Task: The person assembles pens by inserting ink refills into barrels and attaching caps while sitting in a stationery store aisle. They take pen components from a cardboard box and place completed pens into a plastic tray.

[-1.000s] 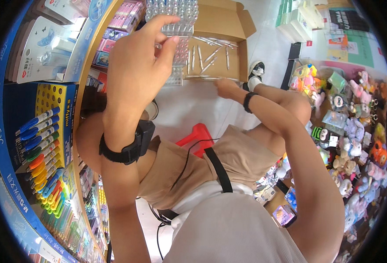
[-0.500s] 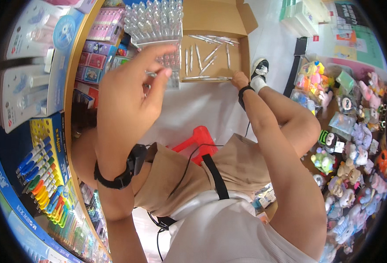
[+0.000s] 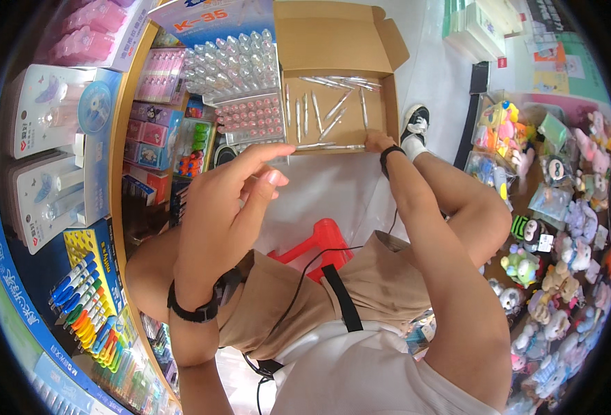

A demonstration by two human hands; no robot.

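Left hand (image 3: 233, 200) raised in mid-frame, back toward the camera, fingers loosely curled with thumb and forefinger tips drawn together near the far side; a thin clear wrapped pen may be pinched there, but I cannot tell, since it is too faint against the pale floor. Right hand (image 3: 378, 142) reaches far, to the near right corner of the open cardboard box (image 3: 333, 41), fingers bent down onto the box's near edge and touching the clear wrapped pens (image 3: 319, 114) lying loose inside; whether it grips one cannot be made out, the fingertips are hidden by the hand itself. Black band on each wrist. Box sits on the floor at the far centre, flaps open, pens scattered across its bottom. Left of the box, trays of clear pens (image 3: 233, 62) and pink-capped pens (image 3: 254, 114) on the shelf display. Red stool (image 3: 312, 245) partly covered by the person's knees. Marker rack (image 3: 84, 304) near left, plush toys (image 3: 561, 277) on the right, both bent by the lens rim. Compared with half a second ago, the left hand has dropped lower and nearer, away from the pen trays it was up against; the right hand stays at the same box corner.
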